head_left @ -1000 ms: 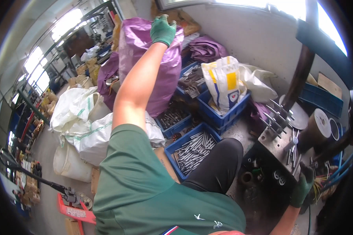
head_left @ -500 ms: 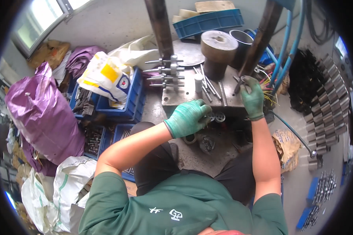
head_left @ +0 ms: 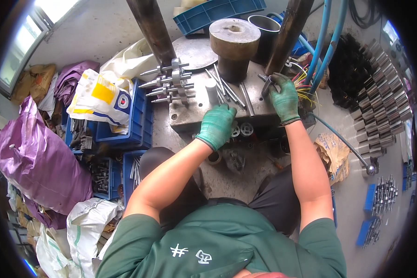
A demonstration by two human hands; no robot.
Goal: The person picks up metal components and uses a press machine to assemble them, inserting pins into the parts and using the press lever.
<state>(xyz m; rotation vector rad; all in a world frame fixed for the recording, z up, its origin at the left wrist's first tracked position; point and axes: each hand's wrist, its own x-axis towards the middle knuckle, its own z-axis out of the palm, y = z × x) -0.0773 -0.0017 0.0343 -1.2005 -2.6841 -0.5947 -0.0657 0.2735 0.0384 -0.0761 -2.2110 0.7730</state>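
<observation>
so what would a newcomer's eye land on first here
Probably the green-gloved left hand and right hand at the metal worktop in the middle, with a thick-headed metal cylinder standing just beyond them. After that, the big shiny purple sack on the left and the rows of metallic cylinders on the right would likely stand out.

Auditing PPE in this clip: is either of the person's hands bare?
No, the left hand and the right hand both wear green gloves.

Blue crate (head_left: 217, 16) cut off @ top edge; can't tell what's under L fingers (head_left: 225, 108).
</observation>
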